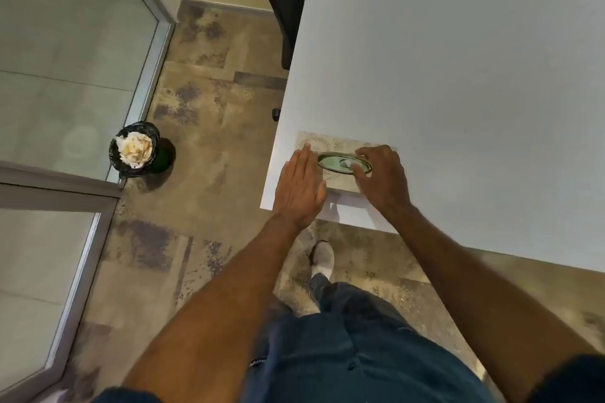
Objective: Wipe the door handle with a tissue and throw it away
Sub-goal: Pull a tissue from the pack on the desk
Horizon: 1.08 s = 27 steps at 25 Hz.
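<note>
On tissue box (340, 170), flat left hand (299, 188), right hand (381, 178) pinching tissue (345, 164).

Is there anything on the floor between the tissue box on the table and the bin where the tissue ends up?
Nothing visible does. The floor between the tissue box at the table corner and the bin is bare; the bin already holds crumpled paper.

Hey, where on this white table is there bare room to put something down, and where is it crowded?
The white table is bare beyond and to the right of the tissue box. It is crowded at the near left corner: the left hand lies flat beside the box's opening and the right hand reaches into it.
</note>
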Tool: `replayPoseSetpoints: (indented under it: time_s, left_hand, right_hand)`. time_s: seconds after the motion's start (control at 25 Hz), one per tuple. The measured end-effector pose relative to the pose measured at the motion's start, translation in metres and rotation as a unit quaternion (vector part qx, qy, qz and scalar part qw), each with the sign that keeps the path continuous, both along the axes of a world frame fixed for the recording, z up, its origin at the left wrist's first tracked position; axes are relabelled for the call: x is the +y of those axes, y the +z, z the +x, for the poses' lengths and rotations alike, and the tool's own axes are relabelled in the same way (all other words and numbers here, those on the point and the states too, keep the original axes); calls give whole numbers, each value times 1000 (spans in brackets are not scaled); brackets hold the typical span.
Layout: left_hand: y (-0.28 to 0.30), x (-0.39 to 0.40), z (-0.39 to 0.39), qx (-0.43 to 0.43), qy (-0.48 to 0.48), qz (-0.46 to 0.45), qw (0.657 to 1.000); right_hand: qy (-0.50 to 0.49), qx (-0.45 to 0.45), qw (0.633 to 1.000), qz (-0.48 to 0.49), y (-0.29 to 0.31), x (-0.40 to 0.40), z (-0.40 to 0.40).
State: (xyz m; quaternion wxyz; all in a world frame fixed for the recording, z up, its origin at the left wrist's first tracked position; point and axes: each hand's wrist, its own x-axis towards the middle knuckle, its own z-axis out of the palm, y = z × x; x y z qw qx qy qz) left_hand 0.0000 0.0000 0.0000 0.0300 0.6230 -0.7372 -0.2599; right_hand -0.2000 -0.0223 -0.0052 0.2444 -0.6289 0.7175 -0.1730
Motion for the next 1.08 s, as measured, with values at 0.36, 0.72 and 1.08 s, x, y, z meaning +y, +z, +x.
replayPoseSetpoints:
  time_s: [0.36,0.72,1.08]
  left_hand:
    - [-22,-3,-5,8,15,25,1000]
    - [-22,-3,-8,9,25,27,999]
    - [-23,-5,-5,12,18,38,999]
  right_hand:
    - [42,46,998,4,-9,-11,-4]
    - [56,-17,998,-18,-6,-8,-4]
    - [-188,-309,931,40,-3,-4,4]
